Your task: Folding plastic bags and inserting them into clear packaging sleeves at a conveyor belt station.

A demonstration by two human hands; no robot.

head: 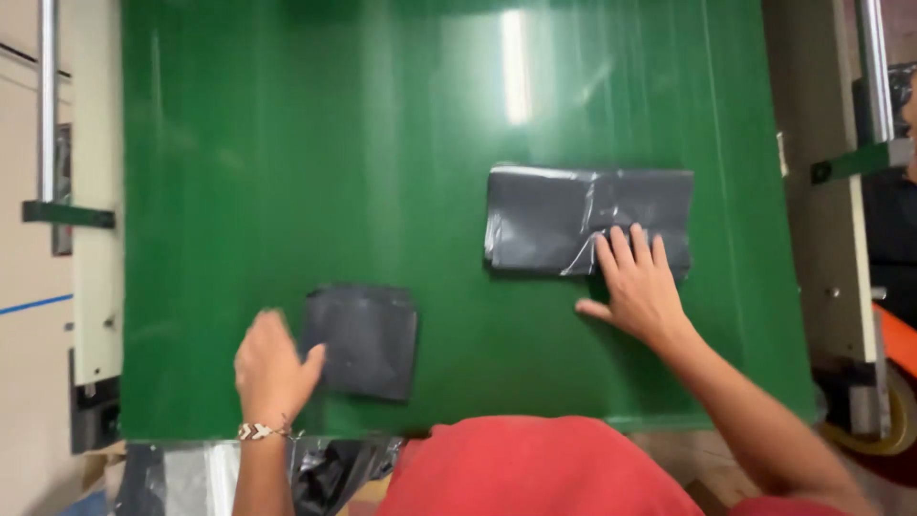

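On a green conveyor belt (382,143) lie two dark grey plastic bags. A small folded square bag (368,339) sits near the front edge; my left hand (272,368), blurred and wearing a bracelet, touches its left side with fingers apart. A wider flat stack of bags (564,220) lies at centre right. My right hand (635,287) rests flat, its spread fingers pressing on the stack's lower right part. Neither hand grips anything.
Cream machine frames (95,287) with metal rails flank the belt on both sides. Dark plastic bags (325,473) hang below the belt's front edge. An orange wheeled part (893,382) stands at lower right. My red shirt (535,468) fills the bottom.
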